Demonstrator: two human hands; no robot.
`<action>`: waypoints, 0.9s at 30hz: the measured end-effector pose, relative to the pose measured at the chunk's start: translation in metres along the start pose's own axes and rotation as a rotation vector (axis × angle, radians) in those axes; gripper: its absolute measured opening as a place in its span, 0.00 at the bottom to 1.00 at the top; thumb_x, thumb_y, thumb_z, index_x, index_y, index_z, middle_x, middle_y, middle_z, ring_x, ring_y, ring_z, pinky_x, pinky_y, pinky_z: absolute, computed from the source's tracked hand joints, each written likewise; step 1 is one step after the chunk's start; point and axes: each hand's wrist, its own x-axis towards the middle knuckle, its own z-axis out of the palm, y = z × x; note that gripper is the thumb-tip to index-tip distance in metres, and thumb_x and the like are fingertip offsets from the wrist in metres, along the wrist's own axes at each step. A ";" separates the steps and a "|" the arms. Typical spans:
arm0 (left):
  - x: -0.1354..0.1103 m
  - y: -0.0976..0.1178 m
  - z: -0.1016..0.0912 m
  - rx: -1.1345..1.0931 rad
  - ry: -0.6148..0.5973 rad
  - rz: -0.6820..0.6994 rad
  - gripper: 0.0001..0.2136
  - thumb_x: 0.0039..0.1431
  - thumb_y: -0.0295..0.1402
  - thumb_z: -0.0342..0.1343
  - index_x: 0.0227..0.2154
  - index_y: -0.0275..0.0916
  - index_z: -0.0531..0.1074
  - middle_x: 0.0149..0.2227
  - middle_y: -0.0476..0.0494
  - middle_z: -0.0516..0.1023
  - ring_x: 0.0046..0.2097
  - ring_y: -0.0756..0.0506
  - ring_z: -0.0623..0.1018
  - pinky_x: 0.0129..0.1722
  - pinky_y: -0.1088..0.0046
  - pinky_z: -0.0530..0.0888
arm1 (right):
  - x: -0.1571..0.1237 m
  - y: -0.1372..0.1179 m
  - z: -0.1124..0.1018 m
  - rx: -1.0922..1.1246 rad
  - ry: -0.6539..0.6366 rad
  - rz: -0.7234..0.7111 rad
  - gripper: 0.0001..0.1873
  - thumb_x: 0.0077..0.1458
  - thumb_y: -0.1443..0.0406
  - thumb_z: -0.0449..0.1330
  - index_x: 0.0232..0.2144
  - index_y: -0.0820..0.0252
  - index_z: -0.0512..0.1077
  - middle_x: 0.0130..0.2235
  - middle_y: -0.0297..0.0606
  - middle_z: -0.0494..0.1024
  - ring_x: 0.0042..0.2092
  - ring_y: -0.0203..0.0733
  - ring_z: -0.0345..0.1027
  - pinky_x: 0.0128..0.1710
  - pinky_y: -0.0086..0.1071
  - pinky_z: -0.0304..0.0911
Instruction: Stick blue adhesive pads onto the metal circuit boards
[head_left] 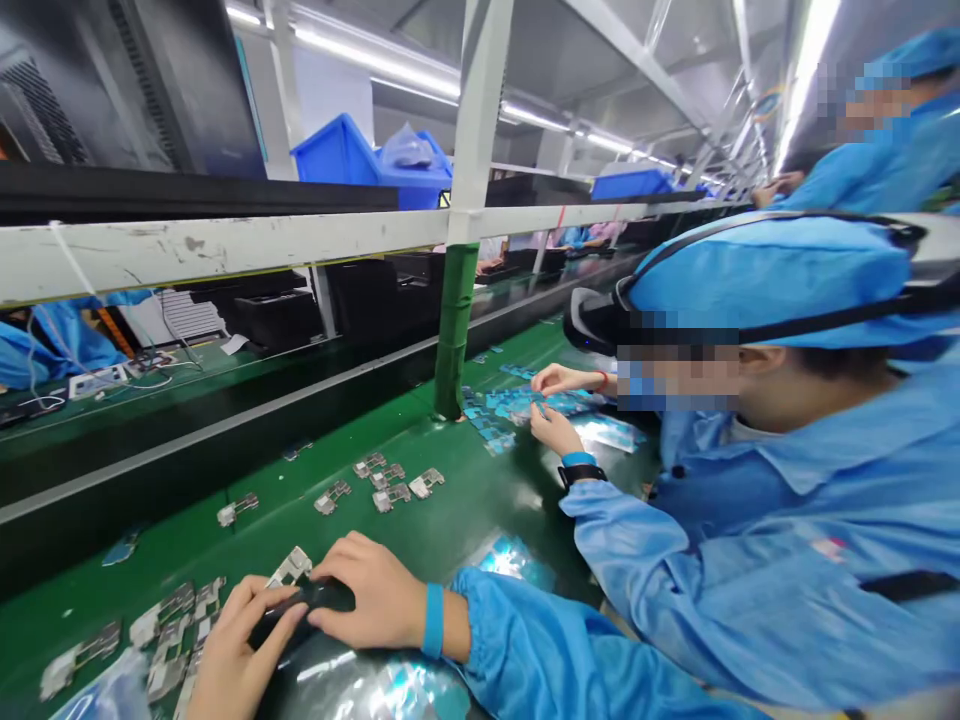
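At the lower left, my left hand [244, 642] has its thumb and forefinger drawn together at the edge of a small silver metal plate [292, 567] with cut-outs. My right hand [373, 590], with a blue band on the wrist, curves in from the other side, fingertips against the same plate. Fingers cover its lower part, and a dark area between them is hard to make out. Similar metal plates [171, 640] lie clustered left of my left hand. Several more plates [390, 485] are spread on the green work surface [442, 530] beyond my hands.
At right, a co-worker in blue [720, 560] handles pieces over blue film sheets [499, 405]. A green-wrapped post [456, 335] rises from the surface. A white rail [225, 245] crosses above. Clear plastic [112, 690] lies at the lower left corner.
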 end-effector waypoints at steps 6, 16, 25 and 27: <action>-0.005 -0.001 -0.001 0.078 -0.014 0.091 0.21 0.58 0.58 0.55 0.32 0.47 0.82 0.35 0.43 0.76 0.37 0.42 0.79 0.39 0.67 0.77 | 0.002 -0.006 -0.009 0.057 0.065 -0.134 0.11 0.62 0.59 0.62 0.36 0.60 0.80 0.39 0.41 0.79 0.42 0.40 0.70 0.45 0.32 0.69; -0.005 -0.021 -0.003 0.206 -0.025 0.238 0.16 0.61 0.53 0.56 0.39 0.50 0.81 0.39 0.44 0.76 0.42 0.41 0.78 0.42 0.67 0.76 | 0.002 -0.004 -0.013 -0.054 0.021 -0.180 0.11 0.63 0.64 0.56 0.35 0.58 0.78 0.35 0.38 0.81 0.37 0.41 0.72 0.42 0.34 0.68; -0.006 -0.032 0.008 0.804 0.087 0.162 0.26 0.60 0.52 0.49 0.53 0.42 0.75 0.46 0.34 0.76 0.52 0.30 0.71 0.50 0.51 0.66 | 0.005 -0.006 -0.021 0.059 0.047 0.067 0.03 0.61 0.67 0.62 0.33 0.57 0.75 0.36 0.34 0.83 0.40 0.38 0.76 0.46 0.30 0.69; -0.008 -0.035 0.010 0.870 0.047 0.166 0.28 0.60 0.52 0.48 0.56 0.39 0.72 0.48 0.32 0.74 0.52 0.29 0.70 0.50 0.51 0.66 | 0.004 -0.006 -0.020 0.097 0.046 0.142 0.01 0.61 0.67 0.62 0.36 0.59 0.75 0.36 0.33 0.83 0.38 0.35 0.77 0.43 0.26 0.70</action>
